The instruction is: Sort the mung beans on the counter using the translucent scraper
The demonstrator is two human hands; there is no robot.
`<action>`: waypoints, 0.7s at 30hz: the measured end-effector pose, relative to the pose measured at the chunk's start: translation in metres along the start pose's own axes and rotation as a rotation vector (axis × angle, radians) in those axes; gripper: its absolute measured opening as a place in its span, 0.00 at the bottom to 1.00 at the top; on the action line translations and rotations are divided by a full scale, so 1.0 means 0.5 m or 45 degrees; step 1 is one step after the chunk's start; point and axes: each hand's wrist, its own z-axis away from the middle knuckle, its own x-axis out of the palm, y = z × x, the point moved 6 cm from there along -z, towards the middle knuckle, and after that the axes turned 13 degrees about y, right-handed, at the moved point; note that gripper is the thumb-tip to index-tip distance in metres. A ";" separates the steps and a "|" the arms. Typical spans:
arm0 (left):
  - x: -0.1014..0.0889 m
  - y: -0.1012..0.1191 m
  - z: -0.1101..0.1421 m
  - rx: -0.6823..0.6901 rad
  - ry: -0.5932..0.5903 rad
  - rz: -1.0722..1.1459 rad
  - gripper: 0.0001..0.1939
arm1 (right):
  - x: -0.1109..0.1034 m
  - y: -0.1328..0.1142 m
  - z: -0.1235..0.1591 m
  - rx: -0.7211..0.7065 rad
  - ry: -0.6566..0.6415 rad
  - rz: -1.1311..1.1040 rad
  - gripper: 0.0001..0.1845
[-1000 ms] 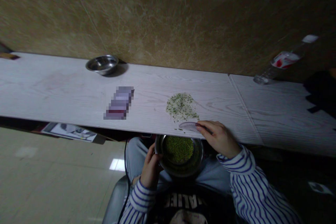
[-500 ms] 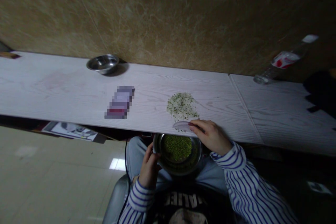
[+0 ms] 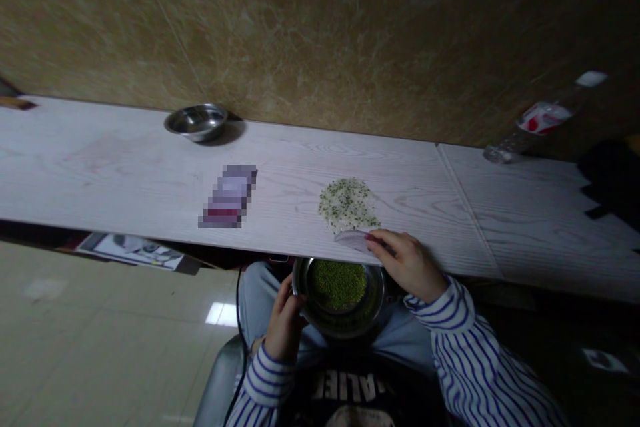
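My left hand (image 3: 286, 321) is closed on the left rim of a steel bowl (image 3: 379, 310), held over my lap just below the counter edge. Green beans (image 3: 340, 285), which look like mung beans, cover its bottom. Between the thumb and fingers of my right hand (image 3: 407, 261) is a thin, translucent plastic scraper (image 3: 351, 239) with a curved edge. It rests on the counter at the near side of a spread pile of white grains and green beans (image 3: 349, 203). The grains look like rice.
An empty steel bowl (image 3: 197, 123) stands at the back of the white wooden counter (image 3: 280, 173). A pixelated flat object (image 3: 229, 197) lies left of the pile. At the right are a plastic bottle (image 3: 543, 119) and a dark item (image 3: 613, 177). The wall (image 3: 320, 33) rises behind.
My right hand and the scraper have shifted slightly right. The few beans seen at the counter edge below the scraper no longer show there. My left hand keeps its grip on the bowl.
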 end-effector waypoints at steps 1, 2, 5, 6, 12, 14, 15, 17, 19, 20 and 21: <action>-0.002 -0.001 -0.002 -0.002 0.009 0.002 0.28 | 0.005 -0.003 -0.002 -0.017 -0.003 0.004 0.10; -0.003 -0.001 -0.003 -0.005 0.014 0.005 0.28 | 0.012 -0.007 -0.004 -0.033 -0.015 0.007 0.10; -0.003 -0.001 -0.006 0.002 -0.015 -0.003 0.28 | 0.026 -0.009 -0.014 -0.039 -0.040 0.032 0.10; -0.003 -0.001 -0.007 0.008 -0.026 -0.015 0.28 | 0.029 -0.006 -0.018 -0.030 -0.044 0.042 0.10; -0.009 -0.001 -0.013 0.014 0.019 -0.025 0.29 | 0.039 0.033 -0.056 0.017 -0.029 0.030 0.10; -0.008 -0.001 -0.014 0.015 0.015 -0.024 0.29 | 0.038 0.043 -0.071 0.023 -0.018 0.056 0.11; -0.008 -0.001 -0.014 0.014 0.019 -0.028 0.28 | 0.037 0.046 -0.078 0.023 -0.017 0.071 0.11; -0.009 -0.002 -0.015 0.007 0.034 -0.036 0.28 | 0.032 0.049 -0.090 0.019 -0.017 0.073 0.11; -0.012 -0.002 -0.017 -0.005 0.046 -0.034 0.28 | 0.025 0.048 -0.099 0.017 -0.015 0.034 0.11; -0.013 -0.003 -0.018 -0.010 0.046 -0.029 0.29 | 0.022 0.048 -0.104 0.016 -0.003 0.011 0.11; -0.014 -0.003 -0.019 -0.013 0.043 -0.028 0.29 | 0.018 0.047 -0.108 0.014 0.015 -0.006 0.11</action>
